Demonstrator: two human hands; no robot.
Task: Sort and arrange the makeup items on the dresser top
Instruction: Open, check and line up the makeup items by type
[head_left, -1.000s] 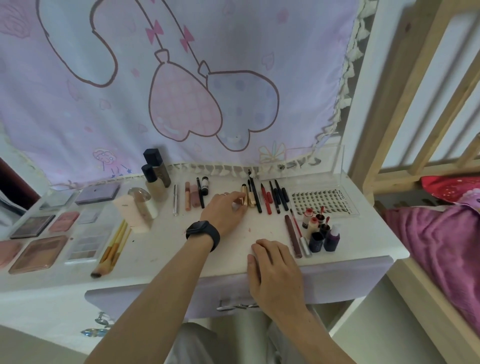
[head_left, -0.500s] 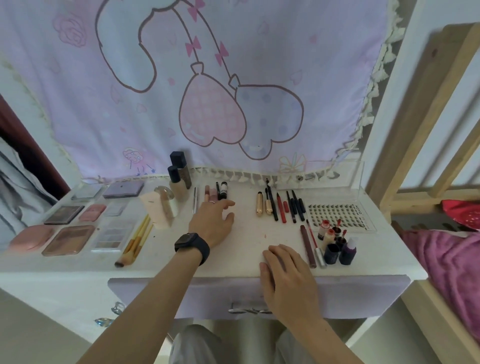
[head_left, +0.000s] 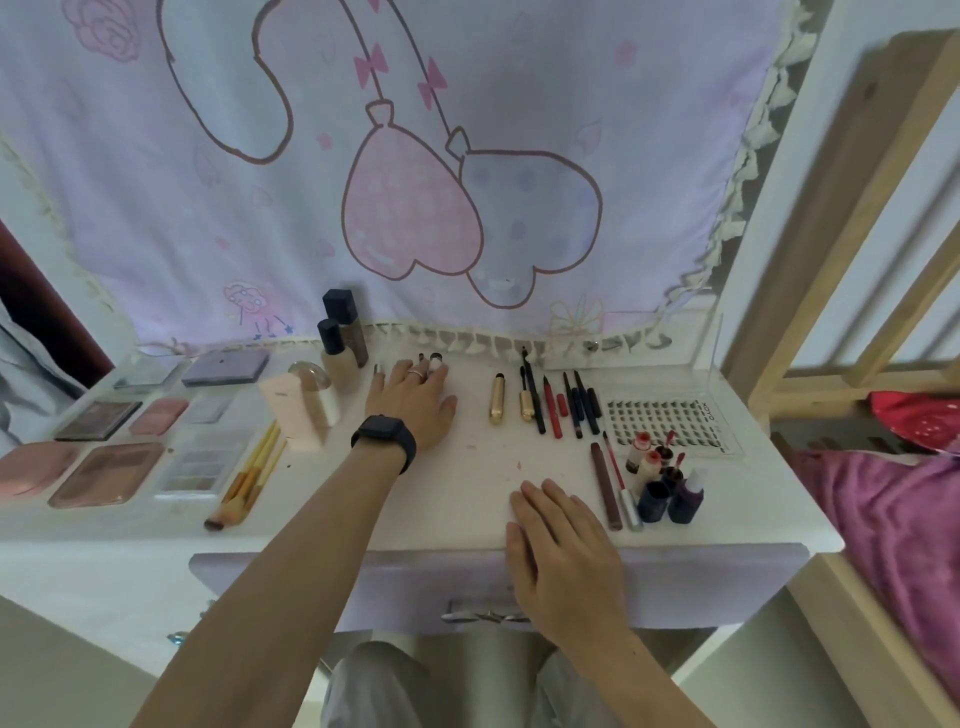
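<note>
Left grip (head_left: 413, 405) is flat and open, fingers spread over the white table (head_left: 467, 483), not wrapped around anything. The fingertips lie on a few slim lip tubes (head_left: 435, 359) at the back; only their caps poke out past the fingers. There's a black smartwatch (head_left: 384, 435) on that wrist and a silver ring (head_left: 415, 372) on one finger.

Just right of that grip, with a gap, lie two gold tubes (head_left: 497, 401), then a row of black and red pencils (head_left: 551, 410), then a clear tray of lashes (head_left: 670, 415) further right. Just left of it stand two beige foundation bottles with black caps (head_left: 340, 358) and a pale pink bottle (head_left: 291, 410). Beyond those are yellow-handled brushes (head_left: 249, 478) and pink and brown palettes (head_left: 104, 470).

Right grip (head_left: 563, 545) is also open and relaxed, palm down on the table's front edge, holding nothing. Near its right side lie a long brown pencil (head_left: 605, 486) and a bunch of small dark bottles (head_left: 660, 493), not touching it.
</note>
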